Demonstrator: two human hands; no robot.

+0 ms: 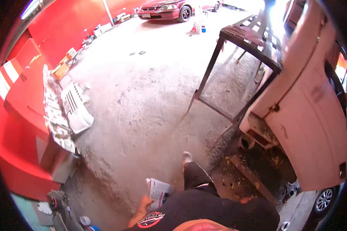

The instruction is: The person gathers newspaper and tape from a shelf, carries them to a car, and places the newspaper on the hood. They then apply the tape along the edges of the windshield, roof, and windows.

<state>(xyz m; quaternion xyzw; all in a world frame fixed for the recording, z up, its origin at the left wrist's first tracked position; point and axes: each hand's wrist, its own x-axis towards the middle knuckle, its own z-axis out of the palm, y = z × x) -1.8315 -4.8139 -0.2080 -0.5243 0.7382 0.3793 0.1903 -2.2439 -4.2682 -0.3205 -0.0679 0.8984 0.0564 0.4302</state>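
Observation:
My left hand [145,201] is closed around the edge of a folded newspaper [158,188], held low at the left side of my body. Print and a dark picture show on the paper, and part of it is hidden by my dark shirt. Past the shirt's right edge, a small blurred patch of skin appears to be my right hand [245,200]; its fingers cannot be made out. My leg and shoe [187,157] are stretched forward on the dusty concrete floor.
A metal frame table [216,57] with cloth on top stands ahead right, beside a pale vehicle body [312,104]. Rusty metal and debris lie below it. At left are a white plastic chair [75,107] and red panels [25,115]. A red car [165,10] is parked far ahead.

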